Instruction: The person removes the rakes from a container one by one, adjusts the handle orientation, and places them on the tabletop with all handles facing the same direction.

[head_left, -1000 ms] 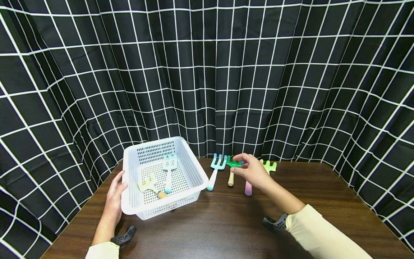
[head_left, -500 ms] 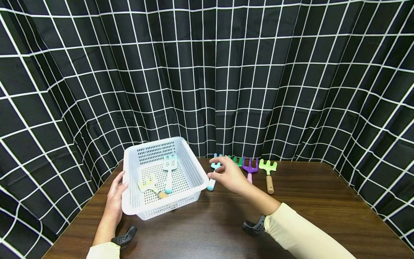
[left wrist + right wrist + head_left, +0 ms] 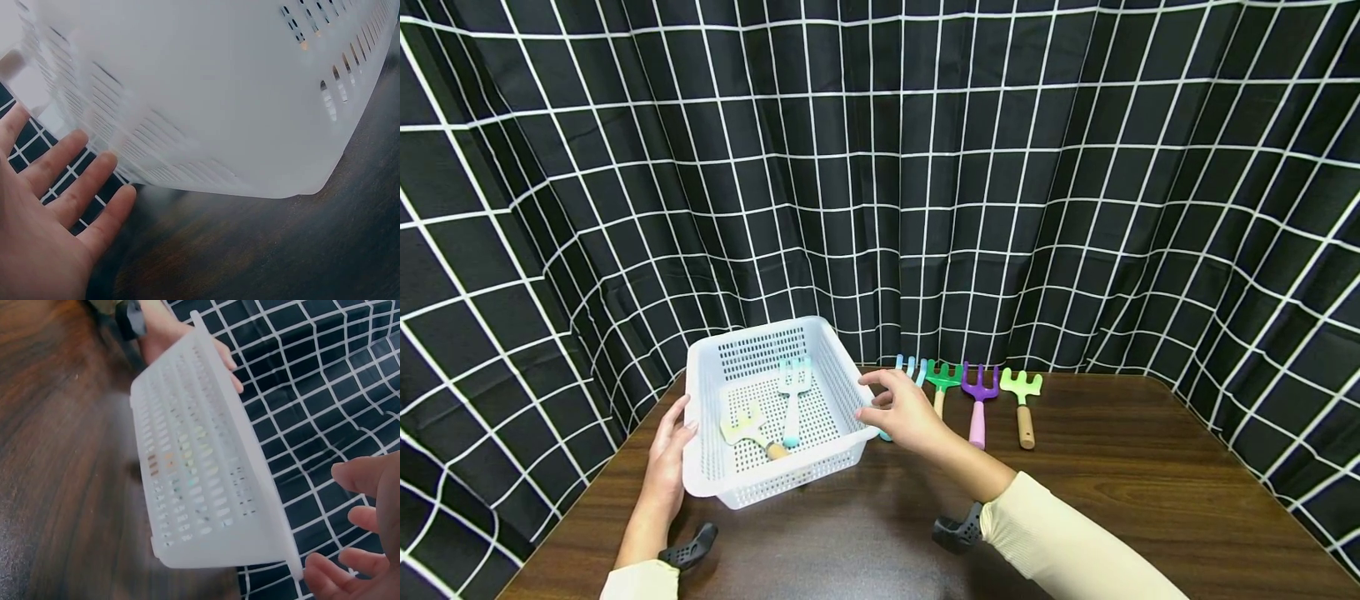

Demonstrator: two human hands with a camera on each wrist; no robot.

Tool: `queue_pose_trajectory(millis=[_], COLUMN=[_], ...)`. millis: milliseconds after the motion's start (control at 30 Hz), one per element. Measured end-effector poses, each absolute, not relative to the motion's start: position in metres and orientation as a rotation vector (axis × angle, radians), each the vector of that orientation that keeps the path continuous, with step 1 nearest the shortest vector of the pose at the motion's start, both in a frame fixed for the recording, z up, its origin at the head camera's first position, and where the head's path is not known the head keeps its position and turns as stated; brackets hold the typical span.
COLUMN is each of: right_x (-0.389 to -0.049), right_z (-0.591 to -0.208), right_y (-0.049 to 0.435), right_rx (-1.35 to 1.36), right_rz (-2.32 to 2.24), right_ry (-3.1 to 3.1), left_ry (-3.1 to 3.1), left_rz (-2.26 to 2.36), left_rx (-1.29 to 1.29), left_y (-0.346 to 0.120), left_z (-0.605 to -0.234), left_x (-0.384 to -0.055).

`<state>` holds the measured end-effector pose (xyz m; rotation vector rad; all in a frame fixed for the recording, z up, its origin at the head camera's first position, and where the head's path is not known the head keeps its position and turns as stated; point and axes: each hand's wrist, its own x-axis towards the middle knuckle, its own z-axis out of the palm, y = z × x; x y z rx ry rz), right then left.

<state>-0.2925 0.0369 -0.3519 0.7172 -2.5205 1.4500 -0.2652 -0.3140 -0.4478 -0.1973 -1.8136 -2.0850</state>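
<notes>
In the head view a white perforated plastic basket (image 3: 850, 454) stands tilted on the left. My left hand (image 3: 664, 462) is at its left side; in the left wrist view the straight, spread fingers (image 3: 103, 172) lie along the basket wall. Inside rest a light-blue hand fork (image 3: 792, 404) with a white handle and a pale yellow-green hand rake (image 3: 748, 427) with a wooden handle. My right hand (image 3: 910, 412) is at the basket's right rim, fingers loosely bent with nothing between them. Behind it, a blue hand fork (image 3: 911, 364) is mostly hidden.
Right of the blue fork lie a green hand rake (image 3: 943, 379), a purple hand fork (image 3: 980, 392) with a pink handle, and a lime hand rake (image 3: 1022, 387) with a wooden handle, in a row on the brown wooden table (image 3: 1112, 467). A black gridded curtain (image 3: 1000, 208) hangs behind.
My right hand has moved left from over the green and purple tools, past the blue fork, to the basket's right rim. The left hand and the basket have barely moved.
</notes>
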Motion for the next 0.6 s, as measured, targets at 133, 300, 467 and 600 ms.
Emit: queue_pose_trajectory(millis=[133,300,467,600], right_x=[-0.291,-0.289,-0.289,-0.29], right_z=[-0.353,-0.353,-0.349,-0.345], right_y=[0.03,0.019,0.009,0.001], right_rx=[0.766,0.826,0.796,0.793], right_rz=[1.436,1.424,1.419,1.418], right_ry=[-2.513,-2.517,-2.562,-2.633], left_ry=[-1.805,-1.812,-1.829,-1.829], left_rz=[-2.086,-2.081,-2.068,-2.062], left_rx=[-0.217,-0.202,-0.181,-0.186], left_y=[-0.315,-0.315,-0.315,-0.314], left_z=[-0.448,-0.448,-0.448,-0.448], left_x=[-0.264,-0.264,-0.264,-0.265])
